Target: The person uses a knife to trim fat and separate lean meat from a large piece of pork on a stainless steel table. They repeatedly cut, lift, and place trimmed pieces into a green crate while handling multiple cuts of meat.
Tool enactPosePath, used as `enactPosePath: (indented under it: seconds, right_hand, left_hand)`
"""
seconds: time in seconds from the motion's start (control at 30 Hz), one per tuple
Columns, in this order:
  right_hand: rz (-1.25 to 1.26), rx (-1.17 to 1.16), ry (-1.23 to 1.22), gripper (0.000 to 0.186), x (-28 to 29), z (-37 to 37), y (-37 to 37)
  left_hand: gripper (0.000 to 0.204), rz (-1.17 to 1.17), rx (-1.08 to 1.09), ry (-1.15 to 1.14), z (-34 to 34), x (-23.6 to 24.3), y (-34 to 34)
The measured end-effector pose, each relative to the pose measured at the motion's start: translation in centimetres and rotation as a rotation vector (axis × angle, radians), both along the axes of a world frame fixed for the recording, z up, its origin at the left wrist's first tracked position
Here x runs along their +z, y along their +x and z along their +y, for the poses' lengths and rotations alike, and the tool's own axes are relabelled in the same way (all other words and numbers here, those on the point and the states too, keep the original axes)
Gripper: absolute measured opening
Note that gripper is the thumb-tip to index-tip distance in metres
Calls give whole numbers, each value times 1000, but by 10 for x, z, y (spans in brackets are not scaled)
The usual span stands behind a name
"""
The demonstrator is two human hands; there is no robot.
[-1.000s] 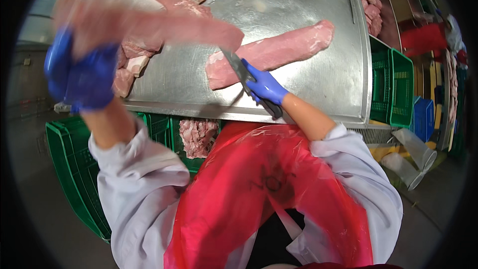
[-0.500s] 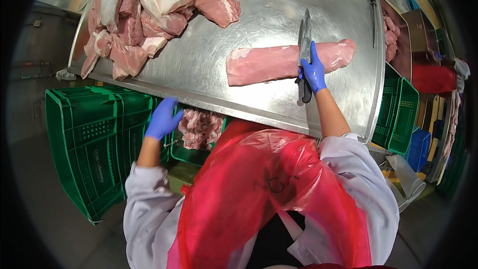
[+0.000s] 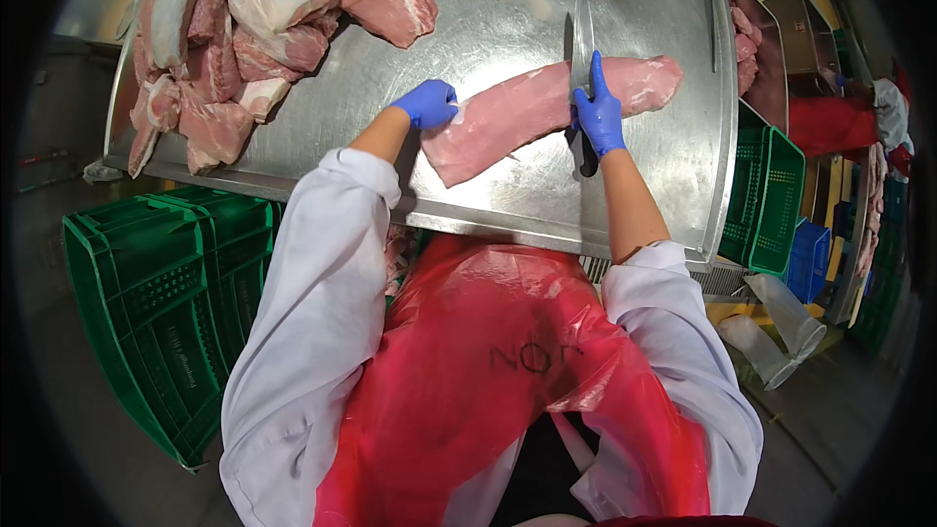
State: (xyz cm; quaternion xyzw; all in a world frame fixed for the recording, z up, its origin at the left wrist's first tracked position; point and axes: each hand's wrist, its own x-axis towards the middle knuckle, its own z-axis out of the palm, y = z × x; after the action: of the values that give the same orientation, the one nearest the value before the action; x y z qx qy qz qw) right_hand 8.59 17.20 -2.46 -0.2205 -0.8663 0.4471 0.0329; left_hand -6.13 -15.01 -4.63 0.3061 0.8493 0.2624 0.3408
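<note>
A long, trimmed pork loin (image 3: 517,119) lies slanted on the steel table (image 3: 488,15), its left end nearer me. At the upper edge of that end, my left hand (image 3: 426,104), in a blue glove, is closed with its fingertips pinching the meat. My right hand (image 3: 599,119), also gloved in blue, grips a knife (image 3: 583,34) by its dark handle. The blade points away from me and crosses above the loin, and my index finger stretches along it. Whether the blade touches the meat I cannot tell.
Large meat pieces (image 3: 283,0) are heaped at the table's far left. Green crates (image 3: 146,273) stand below the left edge, another green crate (image 3: 771,195) beyond the right edge. A dark-handled rod (image 3: 712,20) lies along the right rim. Another person's red apron (image 3: 830,127) shows at far right.
My left hand has come up from over the meat crate below the table to the loin's left end. The loin now lies more slanted. My right hand still holds the knife.
</note>
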Motion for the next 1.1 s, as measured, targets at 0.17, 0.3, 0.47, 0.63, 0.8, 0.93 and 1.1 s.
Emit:
enactPosePath:
  seconds: [0.17, 0.3, 0.47, 0.63, 0.8, 0.93, 1.1]
  right_hand:
    - [26, 5, -67, 80, 25, -31, 9]
    - [-82, 171, -399, 77, 68, -107, 2]
    - [-167, 402, -280, 77, 41, -116, 3]
    - [-526, 579, -460, 74, 102, -73, 83]
    - [-381, 601, -435, 76, 74, -100, 36]
    - [-411, 767, -341, 79, 75, -90, 31]
    - [-557, 870, -449, 80, 72, -47, 61]
  left_hand:
    - [16, 310, 153, 141, -5, 33, 46]
    - [15, 513, 127, 227, -5, 46, 61]
    - [14, 556, 153, 235, -6, 49, 69]
    - [11, 415, 341, 315, -13, 41, 74]
    - [12, 466, 290, 363, -11, 53, 80]
    - [12, 363, 446, 407, -29, 47, 76]
    - [11, 307, 535, 480, -44, 42, 84]
